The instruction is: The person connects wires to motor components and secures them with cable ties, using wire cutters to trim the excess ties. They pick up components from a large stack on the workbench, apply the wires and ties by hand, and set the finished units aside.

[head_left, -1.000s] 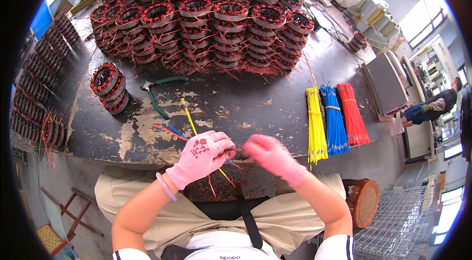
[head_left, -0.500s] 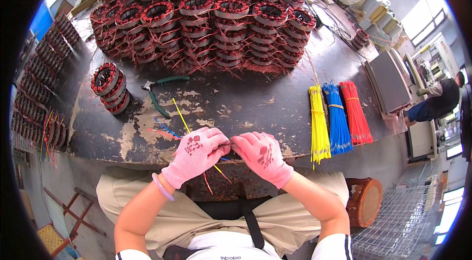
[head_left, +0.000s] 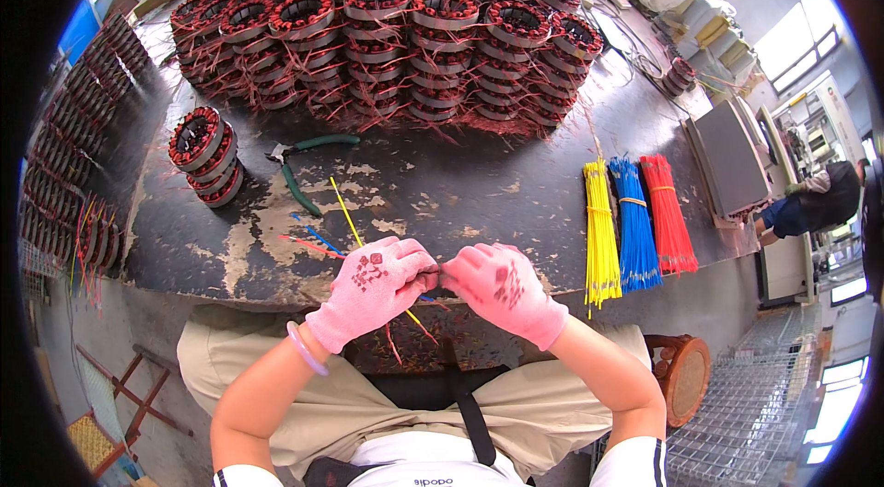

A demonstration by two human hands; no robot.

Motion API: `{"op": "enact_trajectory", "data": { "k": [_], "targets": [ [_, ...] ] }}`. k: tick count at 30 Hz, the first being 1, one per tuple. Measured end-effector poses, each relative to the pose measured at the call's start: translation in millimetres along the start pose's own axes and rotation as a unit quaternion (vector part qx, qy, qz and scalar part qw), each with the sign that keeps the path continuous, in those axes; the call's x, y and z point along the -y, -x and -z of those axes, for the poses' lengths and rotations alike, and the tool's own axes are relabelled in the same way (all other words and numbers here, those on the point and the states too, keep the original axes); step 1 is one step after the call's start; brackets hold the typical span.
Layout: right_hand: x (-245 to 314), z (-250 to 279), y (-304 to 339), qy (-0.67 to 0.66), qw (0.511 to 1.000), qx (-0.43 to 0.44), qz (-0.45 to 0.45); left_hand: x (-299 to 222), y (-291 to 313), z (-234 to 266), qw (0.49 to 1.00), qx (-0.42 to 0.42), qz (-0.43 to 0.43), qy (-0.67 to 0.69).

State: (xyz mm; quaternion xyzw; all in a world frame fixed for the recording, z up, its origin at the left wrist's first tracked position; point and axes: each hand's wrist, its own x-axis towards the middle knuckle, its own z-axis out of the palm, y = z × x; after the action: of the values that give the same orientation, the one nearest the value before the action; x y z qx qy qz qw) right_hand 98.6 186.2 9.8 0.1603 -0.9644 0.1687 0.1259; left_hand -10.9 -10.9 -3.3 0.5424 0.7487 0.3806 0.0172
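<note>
The left hand (head_left: 376, 281) pinches coloured wires (head_left: 346, 212), seemingly steadying them for the right hand (head_left: 505, 292), whose finger grip I cannot tell.

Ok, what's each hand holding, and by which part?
Left hand grips yellow wire, blue wire and red wire partway along; right hand: cannot tell.

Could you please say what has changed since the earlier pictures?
Since the first picture, the right hand in its pink glove has come in leftward, nearer the pink-gloved left hand; whether it grips anything is unclear. A background co-worker shifted posture. The left hand still holds thin yellow, blue and red wires; the green-handled pliers stayed put.
</note>
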Motion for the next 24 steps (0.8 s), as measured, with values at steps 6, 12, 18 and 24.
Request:
{"op": "enact_trajectory", "data": {
  "k": [6,12,18,24],
  "targets": [
    [-0.4,-6.1,-0.3,-0.487,0.774,0.099,-0.392,-1.2,-0.7,3.8,0.999,0.024,0.014,0.023],
    [13.4,-7.5,5.2,0.068,0.991,-0.112,0.029,1.8,1.5,-2.2,1.0,-0.002,0.016,-0.023],
    [6.1,-20.9,14.1,0.052,0.997,-0.062,-0.012,-1.4,1.1,-4.0,1.0,0.003,0.014,-0.025],
    [-1.2,-14.5,5.9,0.054,0.996,-0.054,0.039,-1.2,1.1,23.1,0.999,0.029,-0.02,-0.041]
  ]
}}
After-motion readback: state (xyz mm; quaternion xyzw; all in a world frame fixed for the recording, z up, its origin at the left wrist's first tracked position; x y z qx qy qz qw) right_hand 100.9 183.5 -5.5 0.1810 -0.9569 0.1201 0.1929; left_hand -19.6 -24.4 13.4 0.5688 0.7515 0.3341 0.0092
